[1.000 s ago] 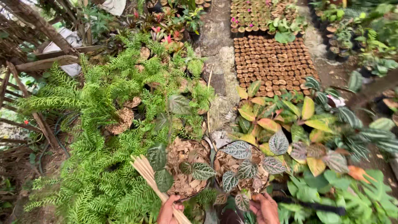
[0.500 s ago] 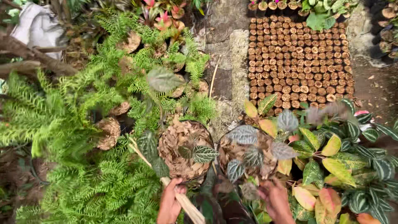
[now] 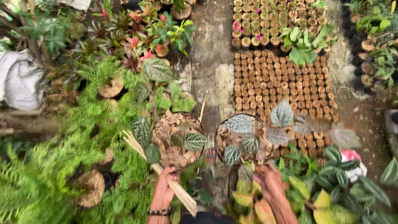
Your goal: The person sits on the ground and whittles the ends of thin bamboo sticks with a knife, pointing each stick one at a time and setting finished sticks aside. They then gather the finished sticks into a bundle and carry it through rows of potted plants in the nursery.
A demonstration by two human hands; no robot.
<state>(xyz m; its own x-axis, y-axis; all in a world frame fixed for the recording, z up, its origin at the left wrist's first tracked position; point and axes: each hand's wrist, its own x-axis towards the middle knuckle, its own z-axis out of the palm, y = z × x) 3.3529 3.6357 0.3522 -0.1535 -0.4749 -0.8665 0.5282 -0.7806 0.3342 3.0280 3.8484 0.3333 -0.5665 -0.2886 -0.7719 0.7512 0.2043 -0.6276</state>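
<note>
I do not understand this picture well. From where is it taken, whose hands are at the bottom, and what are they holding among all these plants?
The picture comes from a camera worn on a person's head, looking straight down, so the two hands at the bottom belong to that person. There is no machine. The left hand grips the rim of a round pot topped with dry brown leaves and holding a small plant with dark, pale-veined leaves, together with a bundle of pale sticks. The right hand holds a second pot of the same kind. On the ground there are green ferns to the left, yellow-green leafy plants to the right, and further ahead a block of many small brown seedling pots beside a stone path.
</note>
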